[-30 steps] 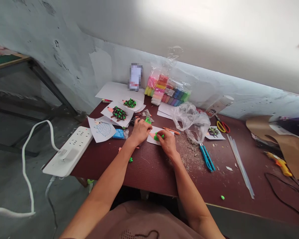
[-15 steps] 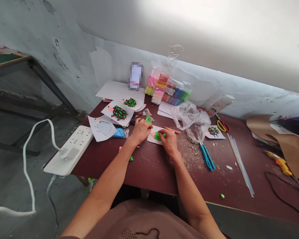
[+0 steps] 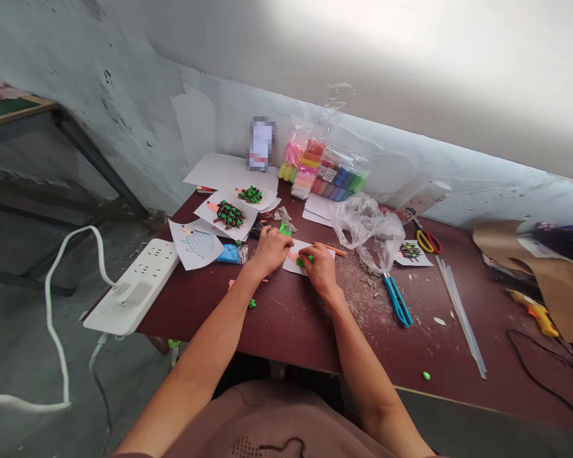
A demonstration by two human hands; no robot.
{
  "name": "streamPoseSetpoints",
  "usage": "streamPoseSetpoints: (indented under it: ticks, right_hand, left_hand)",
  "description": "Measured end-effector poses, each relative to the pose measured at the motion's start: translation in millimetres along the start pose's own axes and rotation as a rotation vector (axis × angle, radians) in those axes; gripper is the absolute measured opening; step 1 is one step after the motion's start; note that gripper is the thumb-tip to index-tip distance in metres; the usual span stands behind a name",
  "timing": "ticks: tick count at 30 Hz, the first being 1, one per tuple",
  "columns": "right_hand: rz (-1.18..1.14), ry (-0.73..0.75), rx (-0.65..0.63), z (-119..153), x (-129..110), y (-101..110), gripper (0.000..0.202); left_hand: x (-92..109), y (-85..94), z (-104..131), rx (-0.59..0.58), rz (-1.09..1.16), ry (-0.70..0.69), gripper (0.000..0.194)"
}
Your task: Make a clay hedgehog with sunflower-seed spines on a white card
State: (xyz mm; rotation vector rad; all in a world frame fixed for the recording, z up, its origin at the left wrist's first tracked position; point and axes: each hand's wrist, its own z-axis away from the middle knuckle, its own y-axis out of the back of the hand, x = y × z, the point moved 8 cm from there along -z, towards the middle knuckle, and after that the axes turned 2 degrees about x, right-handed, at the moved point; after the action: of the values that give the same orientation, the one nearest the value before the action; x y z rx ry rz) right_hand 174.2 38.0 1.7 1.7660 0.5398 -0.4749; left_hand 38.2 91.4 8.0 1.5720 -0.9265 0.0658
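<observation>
My left hand (image 3: 270,251) has its fingers curled together, with the fingertips at the upper left edge of a small white paper card (image 3: 293,267). The card lies flat on the table and bears a peach-coloured patch and green modelling clay (image 3: 302,261). Over the card's right part is my right hand (image 3: 323,268), its thumb and fingers pinched on the green clay; the fingers cover some of it. An orange pencil (image 3: 333,249) lies just behind the right hand. Beyond the left hand sits a packet of green clay (image 3: 285,229).
Finished-looking hedgehog cards (image 3: 226,216) and a blue drawing (image 3: 198,246) lie left, near a power strip (image 3: 136,286). Bagged coloured clay (image 3: 329,175) stands against the wall. To the right are a plastic bag (image 3: 363,222), teal cutters (image 3: 397,302), scissors (image 3: 428,242) and a glue gun (image 3: 537,312).
My right hand has shifted slightly left over the card, and its fingers cover more of the green clay. My left hand stays almost in place.
</observation>
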Motion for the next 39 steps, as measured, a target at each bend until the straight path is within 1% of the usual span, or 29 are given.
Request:
streamPoseSetpoints:
  ticks: [14, 18, 23, 27, 31, 39]
  right_hand:
    - [0.132, 0.039, -0.075, -2.6, -7.5, -3.8, 0.022]
    - [0.143, 0.041, -0.087, -2.9, -11.7, -2.8, 0.023]
    - [0.213, 0.083, -0.114, 0.3, -17.6, -1.3, 0.026]
    - [0.21, 0.078, -0.081, 4.1, -16.4, 4.4, 0.029]
    - [0.215, 0.071, -0.039, 9.5, -16.0, 10.2, 0.027]
    - [0.281, 0.095, -0.059, 16.1, -18.6, 4.7, 0.03]
  left_hand:
    - [3.6, 2.6, 1.6, -0.028, -0.007, 0.011, 0.025]
    - [4.5, 2.6, 1.9, -0.045, -0.047, 0.02, 0.027]
    - [5.0, 1.7, 1.7, -0.07, -0.082, 0.014, 0.028]
    - [5.1, 1.2, 1.5, -0.094, -0.085, 0.017, 0.029]
    - [4.8, 1.4, 1.5, -0.095, -0.08, 0.023, 0.028]
    - [3.5, -1.1, 0.9, -0.075, -0.085, 0.009, 0.029]
